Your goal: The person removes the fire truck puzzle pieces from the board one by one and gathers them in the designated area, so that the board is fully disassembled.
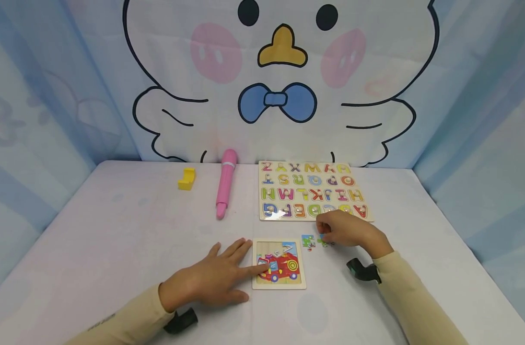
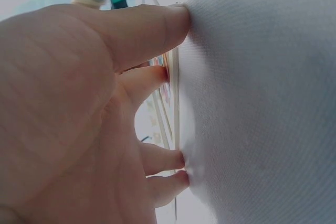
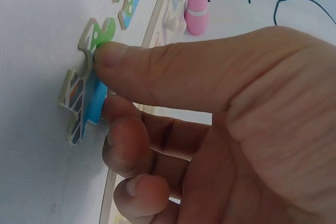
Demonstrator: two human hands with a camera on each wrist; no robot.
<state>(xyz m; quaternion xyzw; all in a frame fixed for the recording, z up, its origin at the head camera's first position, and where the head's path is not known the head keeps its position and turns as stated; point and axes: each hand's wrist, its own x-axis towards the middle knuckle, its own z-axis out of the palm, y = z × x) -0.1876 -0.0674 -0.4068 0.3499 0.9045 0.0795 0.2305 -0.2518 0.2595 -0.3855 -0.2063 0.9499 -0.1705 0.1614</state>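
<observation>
A small wooden jigsaw puzzle [image 1: 278, 282] with a red fire engine picture lies on the table, its upper area partly bare wood. My left hand [image 1: 215, 280] is spread flat beside it, with the index fingertip resting on the picture. In the left wrist view the thumb [image 2: 152, 27] and other fingertips touch the cloth. My right hand [image 1: 346, 230] pinches a blue and green puzzle piece [image 3: 94, 90] between thumb and index finger, close to the tabletop. Another puzzle piece [image 1: 308, 241] lies between that hand and the puzzle. Fingers hide part of the held piece.
A wooden alphabet peg board [image 1: 316, 191] lies just behind my right hand. Farther left are a pink pen-shaped object [image 1: 226, 184] and a yellow block [image 1: 187, 179]. A cartoon-printed cloth [image 1: 279, 129] hangs behind the table [image 1: 94, 239].
</observation>
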